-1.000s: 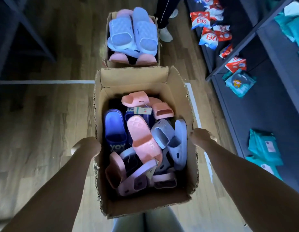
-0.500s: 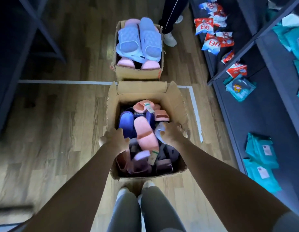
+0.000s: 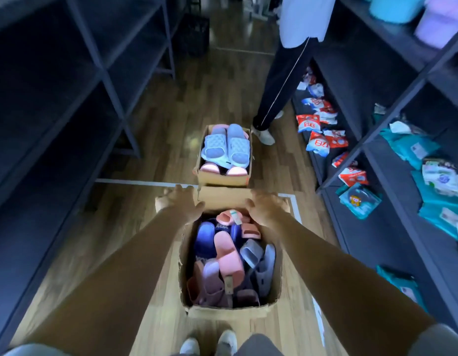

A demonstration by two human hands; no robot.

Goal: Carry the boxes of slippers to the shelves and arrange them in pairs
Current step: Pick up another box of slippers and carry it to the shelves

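A second ago the two hands gripped the sides of the box (image 3: 230, 312) and it was up close. Then it went down on the floor (image 3: 145, 214), and the hands let go and hung over the slippers (image 3: 226, 253). Now the person stood taller, and both arms reached out to the far end of the box.

I think this meant the carry for this box was done. It sat on the floor between the dark shelves (image 3: 68, 98), right behind the other box (image 3: 222, 179). The slippers were all still inside in a messy pile, so no pairs were made yet.

The left hand (image 3: 180, 204) was by the left edge of the far flap (image 3: 224, 199). Its fingers (image 3: 180, 194) were spread wide and held nothing. The thumb was right at the flap, but I could not tell if it touched.

The right hand (image 3: 267, 209) was at the right end of the flap. Its fingers were loose and apart, and it held nothing too. It may have brushed the flap, but that was not clear.
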